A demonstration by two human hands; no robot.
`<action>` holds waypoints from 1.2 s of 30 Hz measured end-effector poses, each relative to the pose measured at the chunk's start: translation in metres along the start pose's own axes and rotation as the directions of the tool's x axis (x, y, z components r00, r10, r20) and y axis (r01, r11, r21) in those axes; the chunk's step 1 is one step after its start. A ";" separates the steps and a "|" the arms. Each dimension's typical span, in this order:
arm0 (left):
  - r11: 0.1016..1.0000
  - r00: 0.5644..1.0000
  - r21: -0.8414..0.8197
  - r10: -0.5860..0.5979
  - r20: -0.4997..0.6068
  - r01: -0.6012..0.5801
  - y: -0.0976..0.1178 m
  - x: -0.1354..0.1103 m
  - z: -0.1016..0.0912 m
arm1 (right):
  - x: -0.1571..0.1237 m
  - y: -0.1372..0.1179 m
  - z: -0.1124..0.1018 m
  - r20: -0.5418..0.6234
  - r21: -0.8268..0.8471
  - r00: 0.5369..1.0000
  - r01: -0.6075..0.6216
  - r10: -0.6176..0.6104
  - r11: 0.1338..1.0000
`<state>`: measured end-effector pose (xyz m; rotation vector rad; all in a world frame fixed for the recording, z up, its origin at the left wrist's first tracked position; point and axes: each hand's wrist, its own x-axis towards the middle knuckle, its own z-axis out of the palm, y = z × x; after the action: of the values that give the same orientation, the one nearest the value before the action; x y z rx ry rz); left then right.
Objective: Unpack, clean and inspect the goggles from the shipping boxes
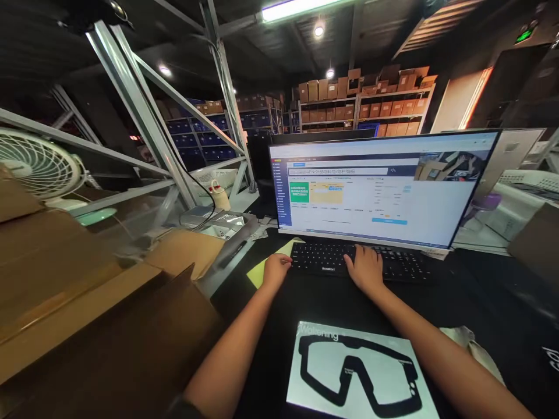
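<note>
A black keyboard (pixel 393 263) lies on the dark desk in front of a wide monitor (pixel 379 192) showing a web form. My right hand (pixel 365 269) rests on the keys near the keyboard's middle, fingers spread flat. At the keyboard's left end sits my left hand (pixel 276 270), its fingers curled against the edge and over a yellow sheet (pixel 259 272); nothing shows in it. Close to me, between my forearms, lies a white packet (pixel 362 372) printed with a black goggle outline.
Open cardboard boxes (pixel 87 308) crowd the left side. A white fan (pixel 37 166) stands at far left behind metal framing (pixel 140 110). A label printer (pixel 220 222) sits left of the monitor. Shelves of cartons (pixel 367 105) fill the background. A crumpled bag (pixel 471 343) lies at right.
</note>
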<state>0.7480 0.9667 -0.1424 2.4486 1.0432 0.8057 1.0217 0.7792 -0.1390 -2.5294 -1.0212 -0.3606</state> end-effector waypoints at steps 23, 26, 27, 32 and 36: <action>0.998 0.994 0.008 -0.057 0.089 0.056 0.006 0.070 0.053 | 0.004 0.000 -0.006 -0.071 0.033 0.997 0.000 0.002 0.999; 0.997 0.985 0.031 -0.069 0.155 0.065 0.012 0.071 0.053 | 0.005 0.001 -0.005 -0.073 0.041 0.997 0.022 -0.019 0.999; 0.997 0.982 0.038 -0.066 0.175 0.060 0.015 0.071 0.052 | 0.005 0.001 -0.004 -0.074 0.043 0.997 0.030 -0.027 0.999; 0.998 0.982 0.070 -0.012 0.187 -0.001 0.023 0.067 0.052 | 0.003 -0.001 -0.004 -0.065 0.051 0.993 0.100 -0.097 0.994; 0.997 0.984 0.075 0.010 0.178 -0.024 0.025 0.062 0.050 | 0.002 -0.002 -0.004 -0.056 0.057 0.990 0.134 -0.131 0.989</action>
<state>0.8279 0.9908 -0.1458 2.5428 1.0051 0.5493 1.0210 0.7800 -0.1345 -2.3918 -1.1660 -0.4243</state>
